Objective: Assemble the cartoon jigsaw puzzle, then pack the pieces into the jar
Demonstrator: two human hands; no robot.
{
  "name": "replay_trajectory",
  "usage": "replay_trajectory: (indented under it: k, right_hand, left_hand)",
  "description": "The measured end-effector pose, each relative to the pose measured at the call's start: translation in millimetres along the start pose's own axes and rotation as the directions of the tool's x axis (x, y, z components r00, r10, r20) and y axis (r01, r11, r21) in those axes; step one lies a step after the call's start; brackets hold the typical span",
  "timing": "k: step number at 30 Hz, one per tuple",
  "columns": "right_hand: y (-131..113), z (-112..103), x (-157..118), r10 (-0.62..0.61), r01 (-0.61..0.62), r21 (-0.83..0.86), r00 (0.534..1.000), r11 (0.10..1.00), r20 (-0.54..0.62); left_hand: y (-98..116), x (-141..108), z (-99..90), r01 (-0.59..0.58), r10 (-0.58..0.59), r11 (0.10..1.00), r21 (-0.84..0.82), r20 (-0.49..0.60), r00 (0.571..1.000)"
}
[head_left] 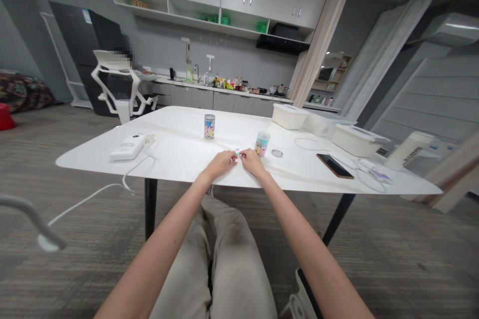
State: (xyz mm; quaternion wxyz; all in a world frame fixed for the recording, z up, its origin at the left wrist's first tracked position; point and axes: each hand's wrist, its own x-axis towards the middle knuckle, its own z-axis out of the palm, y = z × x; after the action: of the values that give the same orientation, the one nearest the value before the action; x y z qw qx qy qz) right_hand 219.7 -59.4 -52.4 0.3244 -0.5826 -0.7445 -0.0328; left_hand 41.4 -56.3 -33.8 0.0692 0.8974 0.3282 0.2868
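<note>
My left hand and my right hand nearly meet over the front part of the white table. Their curled fingertips pinch a small, light, colourful piece between them; it is too small to name. Just beyond my right hand stands an open-looking clear jar with a bright printed wrap. Beside that jar lies a round silver lid, flat on the tabletop. Farther back, to the left, a printed can with a grey lid stands upright.
On the left are a white box-shaped device and a cable hanging off the edge. Rightward lie a phone, more cables, and a white bottle tilted in view. Lidded bins line the back right. An office chair stands beyond the table.
</note>
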Motion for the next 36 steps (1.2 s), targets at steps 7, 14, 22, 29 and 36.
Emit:
replay_trajectory:
  k: [7,14,22,29,36]
  right_hand:
    - [-2,-3,-1,-0.014,0.017,0.115,1.000,0.993,-0.022]
    - [-8,-9,-5,-0.044,0.045,0.203,0.999,0.978,-0.011]
    - [-11,-9,-7,-0.058,0.054,0.142,0.998,0.988,0.024]
    - [-15,-14,-7,-0.045,0.034,0.177,0.997,0.984,0.059]
    - [-11,-11,-5,-0.041,-0.006,0.404,0.993,0.915,0.108]
  left_hand:
    - [0,-1,1.8,-0.051,0.050,0.999,0.004,0.001,0.999]
    - [3,-1,-0.9,-0.006,0.006,0.999,-0.033,0.003,1.000]
    - [9,-2,-4.6,-0.035,0.034,0.993,-0.116,-0.012,0.999]
    - [11,-2,-7.2,0.009,-0.012,0.980,-0.199,-0.011,1.000]
    - [4,1,-1.0,0.011,-0.015,0.973,-0.231,-0.016,1.000]
